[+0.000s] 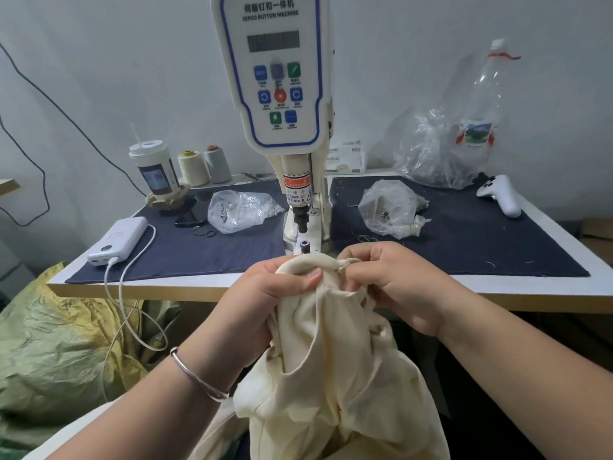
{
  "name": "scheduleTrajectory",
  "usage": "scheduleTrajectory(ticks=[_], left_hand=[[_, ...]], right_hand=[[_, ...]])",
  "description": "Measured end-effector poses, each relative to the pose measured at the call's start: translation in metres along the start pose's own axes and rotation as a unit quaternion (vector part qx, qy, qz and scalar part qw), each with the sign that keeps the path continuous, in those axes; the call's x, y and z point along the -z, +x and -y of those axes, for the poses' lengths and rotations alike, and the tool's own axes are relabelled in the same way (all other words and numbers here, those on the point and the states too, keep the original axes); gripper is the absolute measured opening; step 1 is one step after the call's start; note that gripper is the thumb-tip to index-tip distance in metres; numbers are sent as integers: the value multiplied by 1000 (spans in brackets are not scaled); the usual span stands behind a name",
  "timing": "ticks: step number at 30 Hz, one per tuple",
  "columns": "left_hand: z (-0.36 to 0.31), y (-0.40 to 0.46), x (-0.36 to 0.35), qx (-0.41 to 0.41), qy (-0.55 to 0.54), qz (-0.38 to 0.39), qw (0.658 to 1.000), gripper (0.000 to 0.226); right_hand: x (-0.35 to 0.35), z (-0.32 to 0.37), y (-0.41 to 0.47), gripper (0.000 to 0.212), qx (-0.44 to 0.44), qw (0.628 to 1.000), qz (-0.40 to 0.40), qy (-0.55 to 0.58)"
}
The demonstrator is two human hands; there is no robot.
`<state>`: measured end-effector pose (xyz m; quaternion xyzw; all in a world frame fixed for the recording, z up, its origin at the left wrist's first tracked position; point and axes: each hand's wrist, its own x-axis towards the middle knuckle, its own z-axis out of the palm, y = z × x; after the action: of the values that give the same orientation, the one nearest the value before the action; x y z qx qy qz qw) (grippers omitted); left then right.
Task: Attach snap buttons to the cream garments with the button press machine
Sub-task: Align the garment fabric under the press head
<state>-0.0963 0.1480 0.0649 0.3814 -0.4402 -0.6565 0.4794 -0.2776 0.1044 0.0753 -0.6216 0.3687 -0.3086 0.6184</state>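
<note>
Both hands, left hand [265, 293] and right hand [394, 287], pinching bunched cream garment [331, 360] edge just before lower die [304, 245] of servo button machine [275, 78]; likely misplaced snap through doubled folds, or fingers caught under punch.

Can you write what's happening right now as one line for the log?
step: readying cloth | left hand: grips cream garment | right hand: pinches its edge | button press machine: nothing under it | place: before table

Head-worn view, forward-down, close over table [212, 287]
</note>
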Motion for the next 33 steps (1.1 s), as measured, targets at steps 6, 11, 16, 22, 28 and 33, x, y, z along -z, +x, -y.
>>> scheduleTrajectory(ticks=[6, 11, 16, 22, 28, 33], left_hand=[[9, 5, 8, -8, -61, 102, 993, 35], [6, 24, 21, 31, 3, 46, 998, 28], [-6, 39, 39, 56, 145, 12, 988, 34], [17, 40, 64, 47, 244, -49, 967, 42], [14, 57, 86, 45, 204, -110, 972, 42], [8, 77, 97, 37, 202, -152, 967, 29]], right_hand=[[2, -20, 3, 34, 46, 975, 72, 207], [9, -30, 11, 36, 97, 961, 52, 252], [23, -34, 28, 26, 67, 979, 38, 187], [31, -47, 62, 11, 13, 999, -13, 37], [31, -51, 94, 8, 16, 996, -65, -57], [35, -51, 111, 7, 11, 995, -79, -51]])
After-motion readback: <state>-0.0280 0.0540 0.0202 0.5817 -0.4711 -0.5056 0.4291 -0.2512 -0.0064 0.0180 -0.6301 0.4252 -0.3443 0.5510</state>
